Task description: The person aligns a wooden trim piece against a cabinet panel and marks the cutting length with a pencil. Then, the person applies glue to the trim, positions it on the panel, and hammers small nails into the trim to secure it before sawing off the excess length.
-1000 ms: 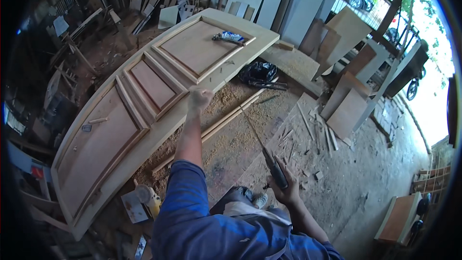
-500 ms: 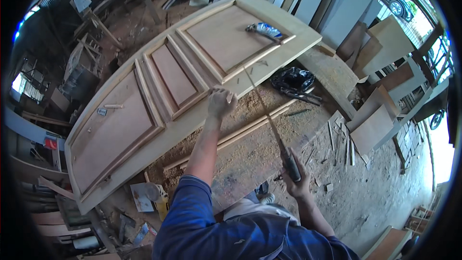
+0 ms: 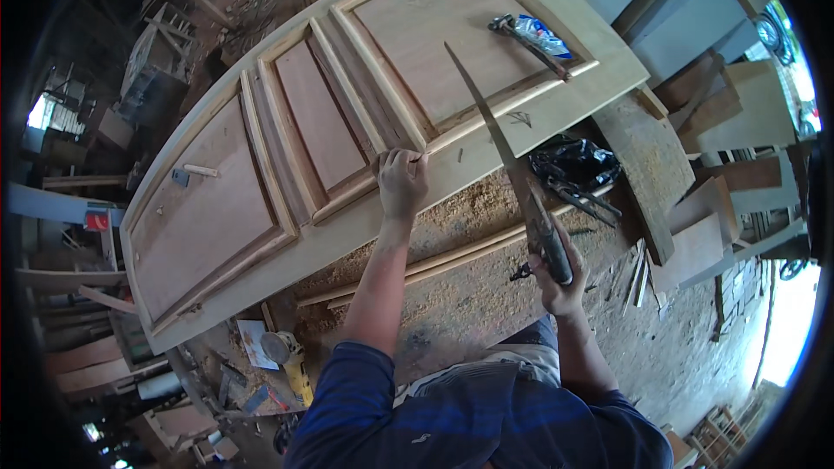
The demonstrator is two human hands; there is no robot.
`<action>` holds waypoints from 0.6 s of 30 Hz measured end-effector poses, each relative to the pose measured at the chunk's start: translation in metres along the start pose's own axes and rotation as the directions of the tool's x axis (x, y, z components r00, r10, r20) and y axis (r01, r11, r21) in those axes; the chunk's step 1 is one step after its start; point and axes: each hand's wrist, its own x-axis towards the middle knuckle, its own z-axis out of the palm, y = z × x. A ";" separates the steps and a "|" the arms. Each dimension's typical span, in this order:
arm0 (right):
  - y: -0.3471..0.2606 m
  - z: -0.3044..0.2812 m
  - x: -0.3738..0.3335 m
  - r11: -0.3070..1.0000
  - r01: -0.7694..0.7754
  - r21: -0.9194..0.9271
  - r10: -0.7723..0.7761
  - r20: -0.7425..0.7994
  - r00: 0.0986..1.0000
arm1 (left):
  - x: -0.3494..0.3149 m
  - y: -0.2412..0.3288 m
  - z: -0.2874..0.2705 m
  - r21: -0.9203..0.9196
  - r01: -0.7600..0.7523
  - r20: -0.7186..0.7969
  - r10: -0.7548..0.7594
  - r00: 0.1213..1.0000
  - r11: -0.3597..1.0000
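A large wooden door (image 3: pixel 226 278) with three recessed panels and raised mouldings lies flat across the bench. My left hand (image 3: pixel 401 184) is closed at the corner of a moulding (image 3: pixel 423 132) on the door's near side; whatever its fingers pinch is hidden. In my right hand (image 3: pixel 560 278) is the dark handle of a handsaw (image 3: pixel 504 143). Its long, tapering blade points up and away, over the door's near edge and right-hand panel. A hammer (image 3: pixel 543 56) rests on that panel beside a blue and white packet (image 3: pixel 540 33). Several nails (image 3: pixel 519 118) lie on the frame.
Sawdust and thin wood strips (image 3: pixel 460 254) lie on the bench (image 3: pixel 408 321). A black plastic bag (image 3: pixel 573 161) and pincers (image 3: pixel 584 200) sit right of the saw. At lower left is a yellow power tool (image 3: pixel 298 375). Boards (image 3: pixel 695 9) lean at the far right.
My right hand has moved up and to the right, bringing the saw higher over the door. My left hand has shifted slightly along the near moulding. The view has moved closer.
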 end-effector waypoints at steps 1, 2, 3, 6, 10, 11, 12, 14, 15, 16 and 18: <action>0.007 0.000 0.019 0.997 0.008 0.072 -0.008 0.009 1.000 | -0.001 -0.001 -0.002 0.027 0.024 0.003 -0.024 1.000 0.999; 0.012 -0.004 0.036 0.996 -0.014 0.086 0.011 0.039 0.999 | -0.002 -0.001 -0.004 0.029 0.056 0.006 -0.056 0.998 0.998; 0.015 -0.009 0.055 0.987 -0.096 0.128 0.085 0.086 0.993 | 0.000 0.002 -0.005 0.030 0.086 0.007 -0.087 0.996 0.996; 0.045 -0.017 0.120 0.960 -0.162 0.229 0.126 0.165 0.978 | 0.015 0.018 0.002 0.161 -0.015 0.058 0.005 0.998 0.987; 0.066 -0.013 0.178 0.907 -0.184 0.379 0.070 0.296 0.953 | 0.023 0.024 -0.012 0.240 -0.014 0.205 -0.037 0.978 0.971; 0.073 -0.016 0.186 0.913 -0.201 0.354 0.086 0.314 0.945 | 0.024 0.023 -0.012 0.227 -0.027 0.233 -0.028 0.972 0.973; 0.079 -0.018 0.194 0.916 -0.226 0.332 0.105 0.344 0.933 | 0.025 0.024 -0.015 0.225 -0.031 0.260 -0.030 0.965 0.974; 0.090 -0.015 0.213 0.914 -0.266 0.306 0.132 0.397 0.908 | 0.029 0.025 -0.013 0.236 0.020 0.279 -0.088 0.956 0.972; 0.094 -0.008 0.217 0.886 -0.292 0.359 0.135 0.401 0.906 | 0.030 0.026 -0.013 0.223 0.045 0.303 -0.113 0.946 0.974; 0.097 -0.002 0.222 0.856 -0.315 0.411 0.139 0.403 0.905 | 0.032 0.027 -0.012 0.236 0.062 0.304 -0.134 0.943 0.970; 0.098 0.006 0.233 0.812 -0.380 0.442 0.172 0.441 0.881 | 0.033 0.027 -0.013 0.229 0.072 0.344 -0.150 0.927 0.971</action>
